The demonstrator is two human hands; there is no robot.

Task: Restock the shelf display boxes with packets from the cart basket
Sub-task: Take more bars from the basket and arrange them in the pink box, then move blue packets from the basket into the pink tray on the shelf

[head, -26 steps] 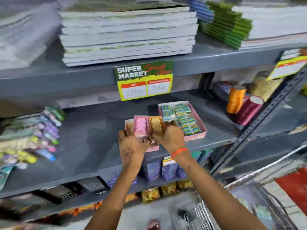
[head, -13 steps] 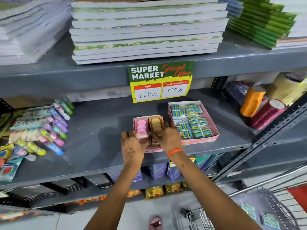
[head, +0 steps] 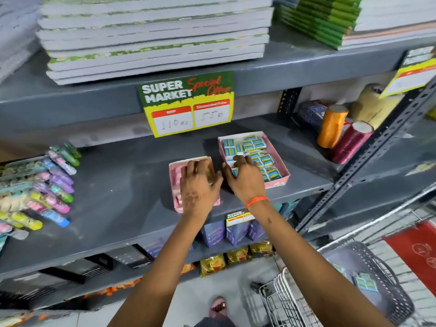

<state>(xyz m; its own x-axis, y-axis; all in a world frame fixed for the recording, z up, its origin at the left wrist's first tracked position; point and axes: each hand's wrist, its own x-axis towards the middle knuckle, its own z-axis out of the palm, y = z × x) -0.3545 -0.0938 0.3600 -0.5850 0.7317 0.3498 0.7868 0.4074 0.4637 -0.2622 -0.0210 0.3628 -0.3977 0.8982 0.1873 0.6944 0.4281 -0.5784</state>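
Pressing packets down: left hand (head: 199, 185) lies spread in the small pink box (head: 175, 185) at the shelf's (head: 122, 185) front edge; right hand (head: 245, 177), fingers loosely spread, reaches the blue-packet box (head: 278, 161). Next probably means fetching more from the cart basket (head: 382, 291).

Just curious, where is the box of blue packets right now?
The box of blue packets sits on the middle shelf, right of the smaller pink box, with the right hand reaching into it.

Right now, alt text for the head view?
A person's left hand presses flat into a small pink box on a grey shelf, while the right hand reaches into a larger pink box of blue packets. A cart basket with more packets sits lower right.
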